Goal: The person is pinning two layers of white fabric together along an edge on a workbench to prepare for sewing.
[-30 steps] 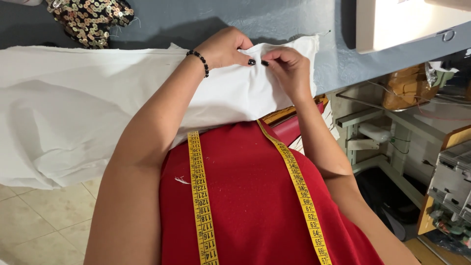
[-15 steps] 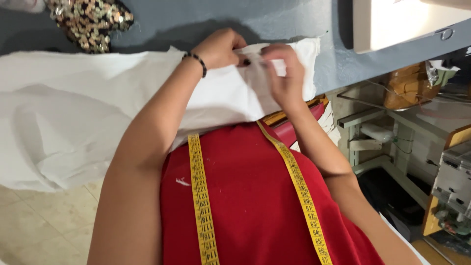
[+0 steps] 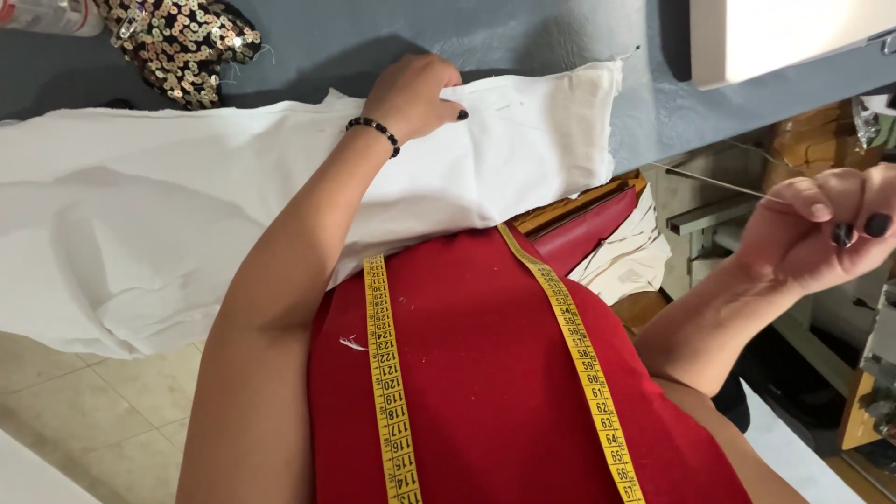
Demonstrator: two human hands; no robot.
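White cloth (image 3: 523,149) on grey table (image 3: 392,37), left hand (image 3: 415,93) pressing it, right hand (image 3: 821,229) off to the side, pinching thread (image 3: 709,180)

Bright, even light; soft shadow beside the white cloth (image 3: 523,159); slight blur at the frame's right edge.
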